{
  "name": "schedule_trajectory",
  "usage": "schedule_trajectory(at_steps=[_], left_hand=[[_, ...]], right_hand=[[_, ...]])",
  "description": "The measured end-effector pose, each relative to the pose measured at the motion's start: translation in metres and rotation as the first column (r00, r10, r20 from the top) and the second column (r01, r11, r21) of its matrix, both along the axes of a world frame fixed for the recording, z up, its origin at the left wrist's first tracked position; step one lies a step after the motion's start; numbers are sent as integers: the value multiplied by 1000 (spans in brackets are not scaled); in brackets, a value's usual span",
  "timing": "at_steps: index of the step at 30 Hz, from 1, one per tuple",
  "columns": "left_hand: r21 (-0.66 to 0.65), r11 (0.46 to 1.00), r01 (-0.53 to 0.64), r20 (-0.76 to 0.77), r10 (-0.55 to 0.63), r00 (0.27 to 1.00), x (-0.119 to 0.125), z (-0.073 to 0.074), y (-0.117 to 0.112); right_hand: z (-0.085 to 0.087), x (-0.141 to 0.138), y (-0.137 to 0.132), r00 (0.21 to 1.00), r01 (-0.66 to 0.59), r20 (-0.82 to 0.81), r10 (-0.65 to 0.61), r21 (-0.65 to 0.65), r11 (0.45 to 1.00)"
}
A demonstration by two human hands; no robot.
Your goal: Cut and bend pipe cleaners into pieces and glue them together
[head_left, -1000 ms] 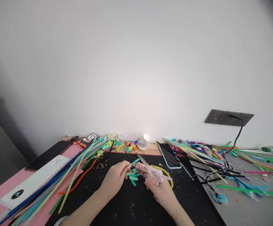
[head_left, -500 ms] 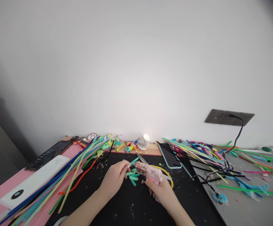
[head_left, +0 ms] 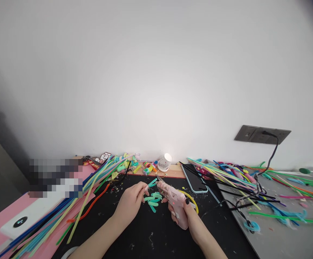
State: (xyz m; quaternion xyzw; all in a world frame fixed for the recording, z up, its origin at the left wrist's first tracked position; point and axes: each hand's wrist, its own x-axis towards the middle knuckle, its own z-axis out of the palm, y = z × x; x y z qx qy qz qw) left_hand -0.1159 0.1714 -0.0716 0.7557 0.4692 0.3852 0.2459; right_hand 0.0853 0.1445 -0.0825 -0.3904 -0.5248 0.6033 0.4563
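Between thumb and fingers, my left hand [head_left: 131, 201] pinches short teal pipe cleaner pieces [head_left: 152, 182], their free ends pointing up and right. A pink hot glue gun [head_left: 176, 203] is wrapped in my right hand [head_left: 191, 216], the thumb with a dark nail along its back. Its stained nozzle end points up and left, close to the held pieces; I cannot tell whether they touch. Several cut green and teal pipe cleaner pieces [head_left: 153, 201] lie on the black mat [head_left: 145, 237] between the hands. A yellow pipe cleaner [head_left: 193, 198] curves behind the glue gun.
A white paper cup [head_left: 165, 162] stands by the wall. To its right lies a phone [head_left: 195, 178]. Bundles of long pipe cleaners [head_left: 54, 216] cover the left side, beside a white power bank [head_left: 27, 219]. A black cord [head_left: 273, 154] runs from the wall socket [head_left: 263, 134] over the grey board [head_left: 270, 237].
The glue gun has swung so its handle shows and its nozzle points more upward. My right hand has shifted its hold. My left hand is nearly still, and the teal pieces now look spread apart.
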Motion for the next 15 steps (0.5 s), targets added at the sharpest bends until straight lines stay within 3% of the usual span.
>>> schedule_trajectory(at_steps=[5,11,15], left_hand=[[-6,1000,-7,-1,7,1000,-1,-1,1],[-3,1000,-13,5,13,1000,0,-2,2],[0,1000,-17,7,17,1000,0,-2,2]], right_hand=[[12,-1,-12,986,-18,-167,24,32,999],[12,4,-11,967,-22,-256,20,-5,1000],[12,7,-13,943,-95,-327,68,-67,993]])
